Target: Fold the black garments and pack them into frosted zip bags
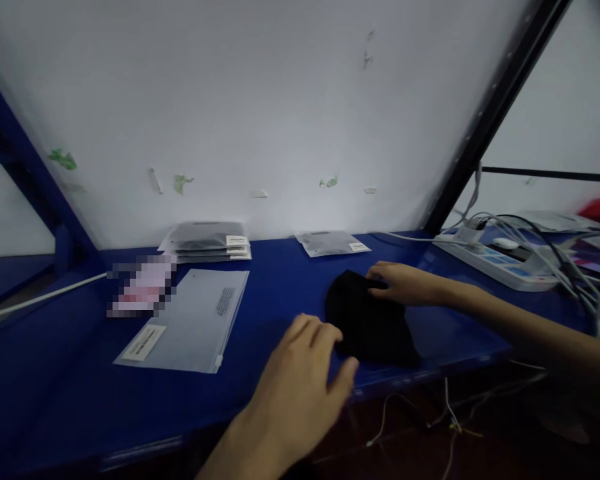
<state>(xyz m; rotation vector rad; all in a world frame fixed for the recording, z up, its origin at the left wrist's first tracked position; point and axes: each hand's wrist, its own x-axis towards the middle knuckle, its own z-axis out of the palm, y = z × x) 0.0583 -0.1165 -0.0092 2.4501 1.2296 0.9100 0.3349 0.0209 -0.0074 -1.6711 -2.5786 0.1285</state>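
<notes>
A black piece of fabric (365, 327), rounded at its far end and shaped like a cap, lies flat near the front edge of the blue table. My right hand (405, 283) grips its upper right side between thumb and fingers. Just left of the fabric is my left hand (305, 373), fingers bent and thumb apart, with nothing in it; whether its fingertips touch the fabric I cannot tell. Further left rests a flat frosted zip bag (193, 320) with a white label and a slider.
Behind the zip bag is a stack of labelled bags (207, 240) against the wall. Another labelled bag (330, 242) lies at the back middle. A blurred-out pink item (145, 283) overlaps the left bag. At right stand a white keypad device (500, 263) and tangled cables (575, 273).
</notes>
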